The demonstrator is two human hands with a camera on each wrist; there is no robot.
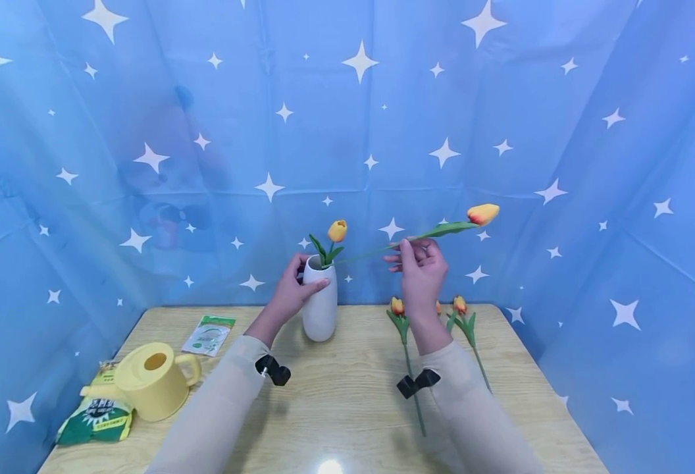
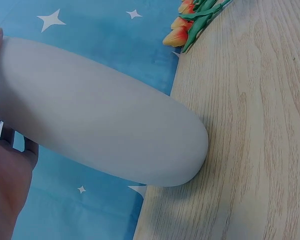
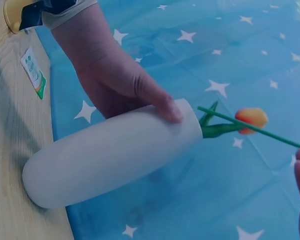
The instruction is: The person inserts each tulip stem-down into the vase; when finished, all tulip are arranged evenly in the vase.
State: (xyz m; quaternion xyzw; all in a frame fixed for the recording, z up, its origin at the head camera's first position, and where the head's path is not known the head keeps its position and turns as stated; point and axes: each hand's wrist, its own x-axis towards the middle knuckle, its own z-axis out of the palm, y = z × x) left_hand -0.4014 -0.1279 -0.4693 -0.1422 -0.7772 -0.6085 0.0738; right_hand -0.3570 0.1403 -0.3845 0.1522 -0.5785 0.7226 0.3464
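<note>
My left hand point(image 1: 291, 289) grips a white vase point(image 1: 320, 309) near its top, thumb across the front. One yellow-orange tulip point(image 1: 337, 231) stands in the vase, its green leaves at the mouth. Up and to the right, my right hand point(image 1: 423, 270) pinches the green stem of a second tulip point(image 1: 482, 214) between thumb and fingers. That tulip lies nearly level, bloom to the right. Its bare stem end point(image 3: 202, 108) points left, close by the vase mouth in the right wrist view. The left wrist view shows the vase's base point(image 2: 190, 150) over the wooden table.
Several tulips lie on the table's right side, one point(image 1: 407, 349) partly under my right arm. At the left are a yellow watering can point(image 1: 156, 388), a green bag point(image 1: 99, 418) and a small packet point(image 1: 208, 336). A blue star-patterned curtain point(image 1: 347, 131) hangs behind.
</note>
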